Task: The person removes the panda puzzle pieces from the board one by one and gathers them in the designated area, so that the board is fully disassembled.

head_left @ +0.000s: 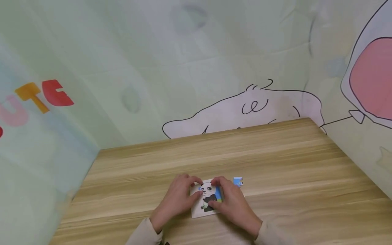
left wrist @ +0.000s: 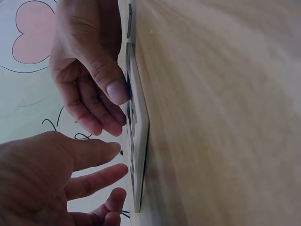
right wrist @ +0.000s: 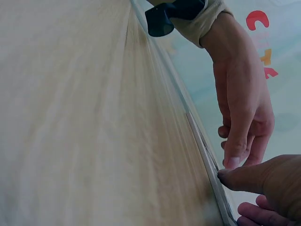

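Observation:
A small panda jigsaw puzzle (head_left: 209,195) lies flat on the wooden table, its picture set in a pale tray (head_left: 196,213). Over its left side is my left hand (head_left: 179,194), thumb and fingers spread above the picture; the left wrist view shows their tips close to the surface. My right hand (head_left: 232,200) covers the right side, and its thumb (left wrist: 116,92) rests on the pieces with the other fingers loosely bent. I see nothing gripped by either hand. A loose blue puzzle piece (head_left: 238,181) lies just beyond the right hand, off the tray.
The wood-grain table (head_left: 137,173) extends around the puzzle. Behind it and along the sides hangs a pale green cloth (head_left: 122,68) with cartoon drawings and coloured letters. A dark strap-like object (right wrist: 162,21) is at the left sleeve.

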Tool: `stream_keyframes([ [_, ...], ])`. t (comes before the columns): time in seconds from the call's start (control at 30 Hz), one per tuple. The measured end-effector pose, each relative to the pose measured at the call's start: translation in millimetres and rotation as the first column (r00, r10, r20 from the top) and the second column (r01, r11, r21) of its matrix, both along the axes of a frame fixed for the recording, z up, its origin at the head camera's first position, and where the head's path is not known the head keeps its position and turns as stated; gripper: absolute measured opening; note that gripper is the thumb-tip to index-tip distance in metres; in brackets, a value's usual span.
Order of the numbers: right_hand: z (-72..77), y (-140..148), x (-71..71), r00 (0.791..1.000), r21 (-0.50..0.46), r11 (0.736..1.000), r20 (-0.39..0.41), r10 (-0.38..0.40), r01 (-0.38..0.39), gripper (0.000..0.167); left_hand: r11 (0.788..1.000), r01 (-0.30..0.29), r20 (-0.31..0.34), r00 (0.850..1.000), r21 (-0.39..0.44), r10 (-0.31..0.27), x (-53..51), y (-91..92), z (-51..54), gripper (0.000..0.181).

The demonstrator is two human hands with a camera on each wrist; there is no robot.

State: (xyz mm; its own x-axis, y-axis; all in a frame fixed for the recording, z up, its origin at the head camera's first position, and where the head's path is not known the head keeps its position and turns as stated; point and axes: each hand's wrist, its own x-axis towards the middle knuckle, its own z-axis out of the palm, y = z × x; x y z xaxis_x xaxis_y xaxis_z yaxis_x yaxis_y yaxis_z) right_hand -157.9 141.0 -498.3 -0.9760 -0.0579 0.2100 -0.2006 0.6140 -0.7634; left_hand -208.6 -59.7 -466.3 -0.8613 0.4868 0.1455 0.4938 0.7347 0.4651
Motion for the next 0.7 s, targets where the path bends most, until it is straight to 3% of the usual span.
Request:
stream_keyframes([
  [0.13,-1.6,-1.9,0.8,1.000,0.037,0.999,-0.025,-0.003,0.004,0.055,1.000,0.010,-0.008,1.000,0.019,-0.010,-3.4,-0.3,-2.3,0.019],
  [0.33,-2.5,-2.6,1.4,0.999,0.048,0.999,-0.038,0.009,-0.007,0.055,0.999,-0.034,0.034,0.999,-0.027,0.035,-3.0,2.2,-1.8,0.018],
  [0.57,-2.3,-1.6,1.8,1.000,0.044,0.999,-0.018,0.017,-0.017,0.055,0.989,-0.057,-0.035,0.998,-0.135,0.053,5.3,9.4,2.7,0.019],
  [0.7,-2.6,-0.3,2.5,1.000,0.045,0.999,-0.007,0.014,-0.014,0.055,0.987,-0.038,-0.015,0.999,-0.155,0.036,9.3,13.6,1.9,0.022],
])
